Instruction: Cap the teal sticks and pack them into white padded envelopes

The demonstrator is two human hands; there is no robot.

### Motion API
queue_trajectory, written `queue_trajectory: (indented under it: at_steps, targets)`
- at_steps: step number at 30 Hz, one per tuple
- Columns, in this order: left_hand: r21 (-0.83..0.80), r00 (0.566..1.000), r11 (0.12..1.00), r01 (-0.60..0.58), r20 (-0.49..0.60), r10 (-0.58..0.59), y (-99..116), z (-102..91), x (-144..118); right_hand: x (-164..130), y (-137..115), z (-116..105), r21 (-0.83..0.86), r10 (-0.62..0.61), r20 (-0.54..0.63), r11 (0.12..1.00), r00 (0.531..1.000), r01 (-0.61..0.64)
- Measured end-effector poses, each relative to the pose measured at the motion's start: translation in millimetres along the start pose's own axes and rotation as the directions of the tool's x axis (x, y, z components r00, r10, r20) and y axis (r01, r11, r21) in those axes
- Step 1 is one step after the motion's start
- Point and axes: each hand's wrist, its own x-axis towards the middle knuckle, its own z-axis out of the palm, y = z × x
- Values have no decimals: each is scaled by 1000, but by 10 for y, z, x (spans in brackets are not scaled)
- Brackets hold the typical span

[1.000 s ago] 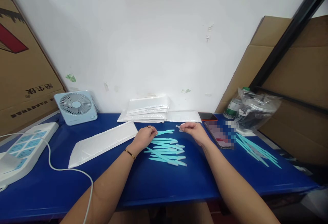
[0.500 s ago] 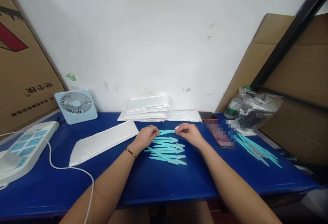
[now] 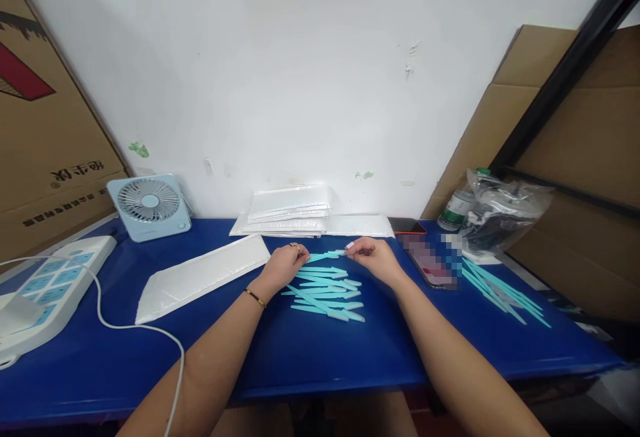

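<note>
Head view: both hands meet over the middle of the blue counter (image 3: 310, 357). The left hand (image 3: 281, 267) and right hand (image 3: 373, 257) each pinch one end of a single turquoise strip (image 3: 326, 255), held just above the pile of strips (image 3: 325, 293). This looks like working on one strip taken from the pile; the next move likely calls for a steady two-ended grip. A white pouch (image 3: 200, 277) lies toward the left edge.

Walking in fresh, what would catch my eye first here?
Probably the heap of turquoise plastic sticks mid-table on the bright blue table, with the left hand and right hand pinching one stick between them. A pale blue fan stands far left by the wall.
</note>
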Motion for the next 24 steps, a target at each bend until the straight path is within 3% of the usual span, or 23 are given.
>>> queue_trajectory:
  at_steps: [5, 9, 11, 15, 19, 24]
  targets:
    - [29, 1000, 999, -15, 9, 15, 10, 9, -1, 8, 3, -16, -23, -11, 66, 1000, 998, 13]
    - [50, 999, 999, -21, -32, 22, -10, -15, -13, 34, 129, -244, -351, -13, -35, 936, 999, 0]
    - [65, 998, 996, -66, 13, 65, -4, -20, -20, 45, 203, -310, -494, 25, -1, 869, 1000, -22]
    - [100, 993, 992, -71, 104, 61, 23, 3, -23, 61, 260, -265, -608, 107, 85, 794, 991, -34]
    - [112, 992, 994, -4, 125, -11, 23, 35, -18, 55, 200, -200, -628, 92, 84, 778, 992, -20]
    - [148, 993, 988, 51, 96, -66, 30, 25, -24, 0, 136, -207, -436, 207, 233, 896, 950, -88]
